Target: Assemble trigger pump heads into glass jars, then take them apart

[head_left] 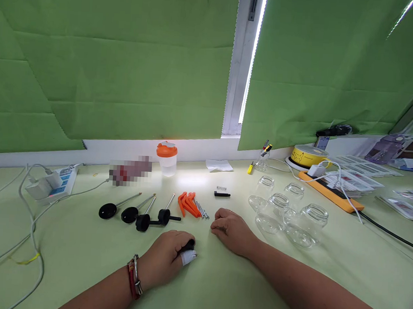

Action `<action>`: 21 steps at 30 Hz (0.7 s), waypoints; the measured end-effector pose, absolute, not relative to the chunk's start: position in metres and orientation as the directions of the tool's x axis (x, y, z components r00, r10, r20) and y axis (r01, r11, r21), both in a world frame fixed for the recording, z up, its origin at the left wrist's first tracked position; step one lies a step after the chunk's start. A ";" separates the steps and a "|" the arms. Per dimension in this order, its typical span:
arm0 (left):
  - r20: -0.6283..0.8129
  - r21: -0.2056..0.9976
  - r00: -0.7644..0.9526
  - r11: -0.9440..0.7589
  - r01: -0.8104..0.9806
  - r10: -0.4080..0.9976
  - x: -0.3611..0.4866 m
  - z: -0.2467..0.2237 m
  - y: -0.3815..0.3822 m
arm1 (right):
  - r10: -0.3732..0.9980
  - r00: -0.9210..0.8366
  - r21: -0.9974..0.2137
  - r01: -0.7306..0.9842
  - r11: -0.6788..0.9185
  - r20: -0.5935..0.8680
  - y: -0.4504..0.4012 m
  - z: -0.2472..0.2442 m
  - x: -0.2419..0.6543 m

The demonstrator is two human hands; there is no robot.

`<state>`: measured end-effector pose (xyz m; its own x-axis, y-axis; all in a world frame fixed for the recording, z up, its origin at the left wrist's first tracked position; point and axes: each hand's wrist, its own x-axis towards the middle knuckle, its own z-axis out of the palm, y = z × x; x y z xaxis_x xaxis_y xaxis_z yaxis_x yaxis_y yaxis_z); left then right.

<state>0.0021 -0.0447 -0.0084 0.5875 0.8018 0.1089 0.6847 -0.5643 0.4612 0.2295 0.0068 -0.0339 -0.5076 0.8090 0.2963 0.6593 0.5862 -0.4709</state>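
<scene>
My left hand (pixel 168 256), its thumb wrapped in white tape, is closed round a black part (pixel 188 245) near the table's front. To its right, my right hand (pixel 230 229) rests on the table with its fingers curled together; anything between them is hidden. Beyond my hands lie orange handles (pixel 189 204), metal screws (pixel 202 210), a small spring (pixel 221 188) and a small black piece (pixel 222 194). Several black caps with metal rods, one of them a round lid (pixel 107 210), lie left of the orange handles.
Several clear glass jars (pixel 271 213) stand on the right, before an orange power strip (pixel 332 193). An orange-lidded cup (pixel 167 159) is at the back, near a folded paper (pixel 219 165). White cables (pixel 33 224) and a white power strip (pixel 63 184) occupy the left.
</scene>
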 end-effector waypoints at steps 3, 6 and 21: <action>0.105 0.451 0.594 -0.571 0.686 0.797 0.002 -0.009 -0.044 | 0.797 -0.524 -0.449 0.660 0.603 0.301 0.007 -0.034 0.229; 0.110 0.437 0.597 -0.578 0.689 0.795 0.002 -0.009 -0.043 | 0.780 -0.542 -0.430 0.651 0.626 0.314 0.006 -0.032 0.229; 0.157 0.391 0.596 -0.604 0.694 0.787 0.004 -0.014 -0.044 | 0.605 -0.587 -0.506 0.350 0.789 0.537 -0.029 -0.006 0.199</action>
<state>0.0042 -0.0441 -0.0142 0.5963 0.7873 0.1570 0.6942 -0.6040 0.3915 0.1990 -0.0294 -0.0063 -0.5873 0.6052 0.5374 0.3501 0.7886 -0.5056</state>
